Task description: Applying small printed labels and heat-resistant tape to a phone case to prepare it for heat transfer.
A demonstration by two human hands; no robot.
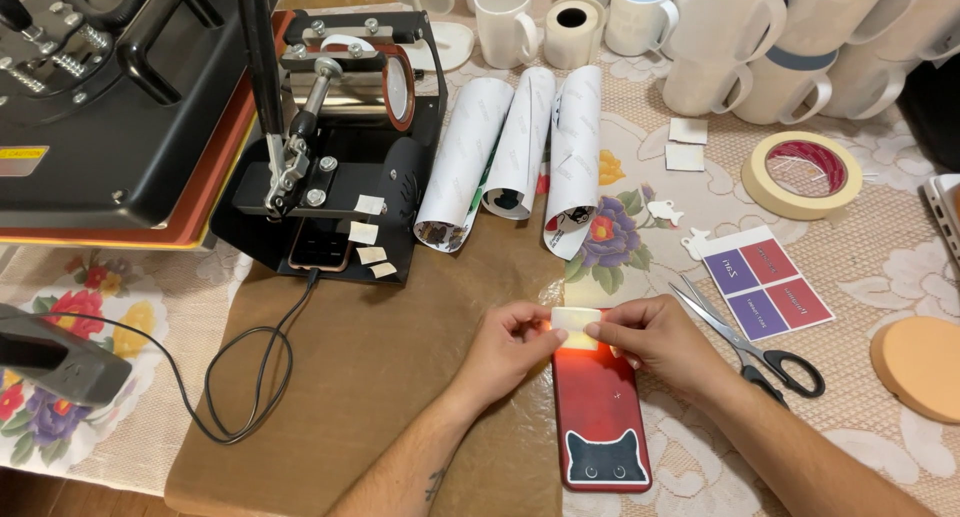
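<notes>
Both hands meet at center-bottom of the table over a red rectangular piece [601,417] w/ a black cat face at its near end; it lies flat, half on brown paper sheet [380,377], half on the lace tablecloth [880,277]. Left hand [510,342] pinches the left edge of a small pale tape strip [577,321] btwn thumb & fingers. Right hand [655,339] pinches the strip's right edge, fingers curled, palm down. Strip sits across the far end of the red piece, touching it. Can't tell if strip is fully stuck down.

Just right of right hand: scissors [745,345] w/ black handles, blades pointing up-left, shut. Beyond them a sheet of purple & red printed rectangles [766,282]. Roll of cream masking tape [801,174] lies flat further right-back. Round tan disc [920,365] at right edge, partly cut off.

Back center: three rolled white paper sheets [520,147] side by side, printed side inward. Behind them a row of white mugs [700,37], some stacked on their sides.

Left-back: black mug press [340,137] w/ lever & round heating band, small tape bits stuck on its front. Big flat heat press [110,97] beside it, far left. Black cable [250,367] loops over the brown paper. Grey device [55,357] at left edge, kind unclear.
</notes>
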